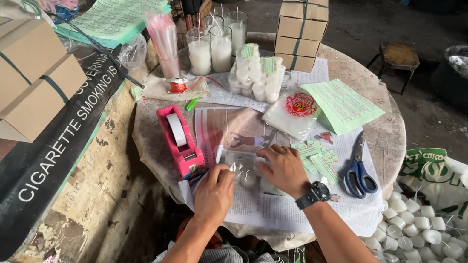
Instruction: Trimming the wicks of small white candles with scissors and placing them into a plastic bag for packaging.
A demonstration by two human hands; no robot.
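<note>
Both hands press flat on a clear plastic packet (243, 172) of small white candles lying on newspaper at the near middle of the round bench (387, 133): the left hand (214, 194) on its near left edge, the right hand (283, 168) on its right side, fingers spread, gripping nothing. Just left of the packet stands a pink tape dispenser (180, 140). Blue-handled scissors (358, 169) lie to the right. Farther off sit filled candle packets (256, 77), glass candles (211, 50) and stacked cardboard boxes (301, 30). A sack of white candles (429, 248) rests at near right.

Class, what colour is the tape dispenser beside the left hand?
Pink, seen in the head view: tape dispenser, near the left hand.
</note>
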